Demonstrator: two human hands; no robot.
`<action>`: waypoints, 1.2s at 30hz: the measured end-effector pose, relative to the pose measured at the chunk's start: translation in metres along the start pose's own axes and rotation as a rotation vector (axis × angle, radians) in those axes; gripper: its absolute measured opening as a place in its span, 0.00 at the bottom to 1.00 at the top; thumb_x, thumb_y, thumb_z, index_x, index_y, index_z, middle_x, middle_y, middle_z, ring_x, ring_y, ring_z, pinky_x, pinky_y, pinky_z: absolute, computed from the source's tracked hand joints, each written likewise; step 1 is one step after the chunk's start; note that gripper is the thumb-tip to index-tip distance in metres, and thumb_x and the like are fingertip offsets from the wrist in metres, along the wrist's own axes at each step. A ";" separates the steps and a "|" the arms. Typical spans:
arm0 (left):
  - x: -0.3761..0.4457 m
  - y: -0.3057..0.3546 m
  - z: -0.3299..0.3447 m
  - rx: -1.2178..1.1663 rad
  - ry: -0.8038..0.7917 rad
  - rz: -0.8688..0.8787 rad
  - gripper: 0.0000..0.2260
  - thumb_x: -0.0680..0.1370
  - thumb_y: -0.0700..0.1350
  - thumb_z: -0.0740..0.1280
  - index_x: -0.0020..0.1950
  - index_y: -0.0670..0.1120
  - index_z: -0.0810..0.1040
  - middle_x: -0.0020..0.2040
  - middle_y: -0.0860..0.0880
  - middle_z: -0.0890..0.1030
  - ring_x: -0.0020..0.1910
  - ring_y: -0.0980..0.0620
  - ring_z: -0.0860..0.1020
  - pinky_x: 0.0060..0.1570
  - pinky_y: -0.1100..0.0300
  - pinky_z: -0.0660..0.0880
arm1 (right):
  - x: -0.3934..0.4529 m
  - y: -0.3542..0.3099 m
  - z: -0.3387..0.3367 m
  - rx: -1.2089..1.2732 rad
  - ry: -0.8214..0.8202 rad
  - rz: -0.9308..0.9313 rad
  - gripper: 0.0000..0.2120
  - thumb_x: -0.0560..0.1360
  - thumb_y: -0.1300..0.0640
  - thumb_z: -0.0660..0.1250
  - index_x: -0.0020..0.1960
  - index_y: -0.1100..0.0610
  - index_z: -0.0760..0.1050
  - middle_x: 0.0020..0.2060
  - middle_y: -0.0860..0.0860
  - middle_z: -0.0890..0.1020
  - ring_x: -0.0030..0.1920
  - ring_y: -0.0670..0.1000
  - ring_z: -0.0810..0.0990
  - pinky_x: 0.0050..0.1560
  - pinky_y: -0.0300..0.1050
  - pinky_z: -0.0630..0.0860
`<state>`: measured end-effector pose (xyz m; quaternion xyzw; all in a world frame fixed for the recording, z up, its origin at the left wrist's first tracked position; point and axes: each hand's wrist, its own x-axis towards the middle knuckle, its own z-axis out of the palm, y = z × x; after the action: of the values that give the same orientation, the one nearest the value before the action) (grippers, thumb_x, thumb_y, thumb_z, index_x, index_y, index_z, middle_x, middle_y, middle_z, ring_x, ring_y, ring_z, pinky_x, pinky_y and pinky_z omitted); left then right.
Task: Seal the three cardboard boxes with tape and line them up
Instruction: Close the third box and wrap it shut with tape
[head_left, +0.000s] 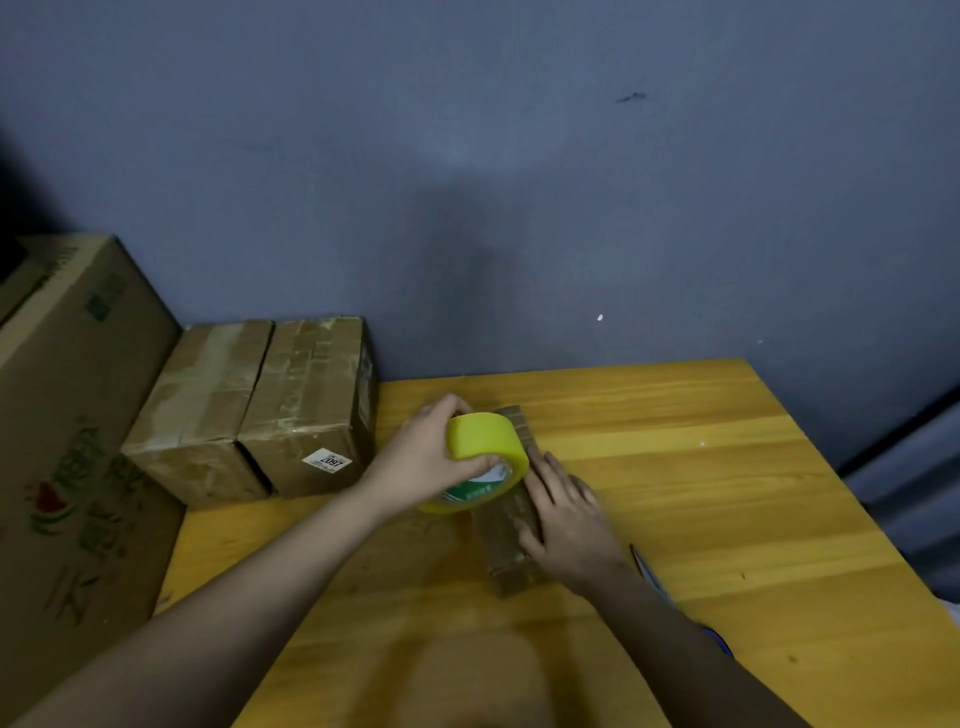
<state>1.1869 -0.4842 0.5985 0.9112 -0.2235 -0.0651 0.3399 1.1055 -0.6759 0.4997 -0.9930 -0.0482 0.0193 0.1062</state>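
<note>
My left grip (434, 457) clenches the yellow tape roll (485, 460) over the small cardboard box (511, 525) mid-worktop (727, 467); my right grip (569, 525) lies released, flat on it. Two taped boxes (254, 410) touch at the worktop's far-left corner.

Left hand (423, 457): forearm extended forward and rightward, bare, fingers curled in a closed grasp, thumb near side. Right hand (566, 519): forearm angled inward, palm down, fingers extended flat and pressed, pointing forward. Hands close together, not touching.
</note>
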 end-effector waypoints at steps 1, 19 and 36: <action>0.001 0.000 0.001 -0.028 -0.022 0.020 0.23 0.70 0.55 0.73 0.61 0.50 0.70 0.60 0.51 0.74 0.58 0.52 0.73 0.53 0.58 0.71 | 0.000 -0.001 -0.004 -0.021 -0.012 0.016 0.40 0.72 0.31 0.41 0.78 0.51 0.52 0.77 0.50 0.54 0.77 0.52 0.53 0.73 0.51 0.54; 0.006 0.020 -0.001 0.373 -0.072 0.118 0.24 0.72 0.61 0.67 0.63 0.52 0.66 0.55 0.48 0.79 0.54 0.45 0.78 0.41 0.57 0.68 | 0.007 -0.030 0.000 -0.022 -0.088 0.245 0.55 0.65 0.21 0.45 0.78 0.55 0.37 0.78 0.51 0.40 0.77 0.51 0.34 0.76 0.51 0.40; -0.020 -0.018 -0.005 0.811 -0.391 -0.082 0.27 0.74 0.64 0.64 0.66 0.49 0.66 0.59 0.47 0.77 0.57 0.46 0.76 0.42 0.56 0.71 | 0.007 -0.035 -0.004 -0.045 -0.130 0.233 0.41 0.74 0.30 0.51 0.77 0.44 0.36 0.77 0.55 0.36 0.76 0.61 0.36 0.75 0.57 0.43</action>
<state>1.1768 -0.4601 0.5902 0.9494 -0.2545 -0.1567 -0.0963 1.1096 -0.6417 0.5113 -0.9906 0.0600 0.0948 0.0777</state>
